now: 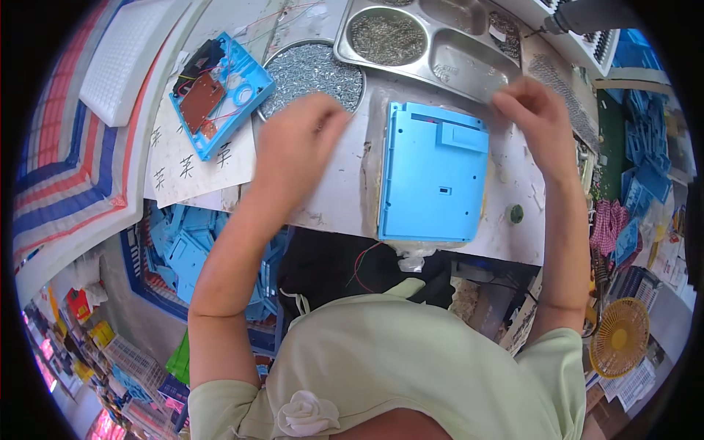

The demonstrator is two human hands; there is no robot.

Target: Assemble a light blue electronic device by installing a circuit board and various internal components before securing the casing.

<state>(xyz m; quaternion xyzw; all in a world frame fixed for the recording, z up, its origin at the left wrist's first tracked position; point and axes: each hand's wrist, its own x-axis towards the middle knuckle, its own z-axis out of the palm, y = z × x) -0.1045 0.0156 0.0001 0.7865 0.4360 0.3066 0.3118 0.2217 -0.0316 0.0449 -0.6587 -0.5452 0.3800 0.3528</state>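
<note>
A closed light-blue plastic case (433, 176) lies flat on the worktable in front of me, with screw holes and a small slot in its face. My left hand (299, 143) is held over the near edge of a round metal bowl of small silver screws (315, 73); its fingers are curled together and slightly blurred, and whatever they pinch is hidden. Beyond the case's upper right corner, my right hand (539, 121) has thumb and forefinger pressed together beside the metal tray. Anything between those fingertips is too small to name.
The compartmented metal tray (469, 62) holds small metal parts. An open blue case (224, 95) with a brown circuit board and wires lies on paper at left. A power screwdriver (587, 16) hangs at upper right. Below left, a crate (136, 257) holds blue panels; a yellow basket (620, 337) stands right.
</note>
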